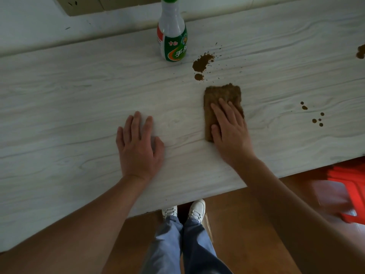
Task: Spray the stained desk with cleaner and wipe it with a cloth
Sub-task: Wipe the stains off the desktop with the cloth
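A pale wood-grain desk (pixel 69 107) carries brown stains: a large splash (pixel 201 63) behind the cloth, small drops (pixel 313 115) at the right and a blot (pixel 361 51) at the right edge. A brown folded cloth (pixel 221 94) lies flat on the desk, and my right hand (pixel 230 127) presses on it with straight fingers. My left hand (pixel 138 143) rests flat on the bare desk to the left of the cloth. A white and green cleaner bottle (pixel 172 36) stands upright at the back, its top out of view.
The desk's near edge runs diagonally above my white shoes (pixel 183 211) on a wooden floor. A red plastic stool (pixel 347 190) stands under the desk at the right. Wall sockets (pixel 88 4) sit on the wall behind the desk.
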`<action>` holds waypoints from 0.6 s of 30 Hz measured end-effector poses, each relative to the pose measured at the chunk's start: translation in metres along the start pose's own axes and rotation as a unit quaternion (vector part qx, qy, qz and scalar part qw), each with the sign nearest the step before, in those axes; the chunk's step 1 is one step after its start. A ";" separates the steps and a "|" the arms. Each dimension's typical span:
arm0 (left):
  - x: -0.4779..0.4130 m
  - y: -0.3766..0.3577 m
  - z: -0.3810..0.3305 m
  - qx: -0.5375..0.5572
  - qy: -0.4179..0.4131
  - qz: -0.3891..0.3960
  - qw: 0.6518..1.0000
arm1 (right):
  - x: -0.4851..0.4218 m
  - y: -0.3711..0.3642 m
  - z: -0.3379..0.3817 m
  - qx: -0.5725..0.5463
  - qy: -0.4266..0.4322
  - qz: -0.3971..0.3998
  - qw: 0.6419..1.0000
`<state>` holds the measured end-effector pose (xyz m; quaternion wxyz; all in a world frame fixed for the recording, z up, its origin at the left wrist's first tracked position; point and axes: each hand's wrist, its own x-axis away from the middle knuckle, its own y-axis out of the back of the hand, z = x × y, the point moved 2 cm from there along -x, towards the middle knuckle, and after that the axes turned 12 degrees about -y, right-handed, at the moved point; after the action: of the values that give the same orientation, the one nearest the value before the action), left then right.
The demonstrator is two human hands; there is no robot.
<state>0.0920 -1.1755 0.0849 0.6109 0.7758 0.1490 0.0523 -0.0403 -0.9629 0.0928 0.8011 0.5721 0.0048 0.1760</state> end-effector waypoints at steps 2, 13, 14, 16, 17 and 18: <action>-0.001 -0.001 0.001 -0.003 -0.003 -0.006 1.000 | -0.018 0.002 0.011 -0.017 -0.020 -0.014 1.000; 0.001 -0.005 0.003 -0.019 -0.011 -0.018 1.000 | -0.023 -0.006 0.023 -0.057 -0.053 -0.044 0.996; 0.001 -0.005 0.003 -0.019 -0.011 -0.015 1.000 | -0.023 -0.007 0.023 -0.056 -0.054 -0.044 0.996; 0.001 -0.005 0.004 -0.017 -0.010 -0.007 1.000 | -0.022 -0.008 0.024 -0.052 -0.056 -0.044 0.996; 0.001 -0.005 0.004 -0.018 -0.009 -0.006 1.000 | -0.022 -0.008 0.025 -0.050 -0.057 -0.045 0.996; 0.001 -0.006 0.003 -0.017 -0.008 -0.005 1.000 | -0.023 -0.009 0.025 -0.048 -0.060 -0.047 0.996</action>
<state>0.0925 -1.1769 0.0788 0.6252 0.7651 0.1472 0.0459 -0.0540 -0.9945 0.0889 0.8341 0.5411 -0.0247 0.1039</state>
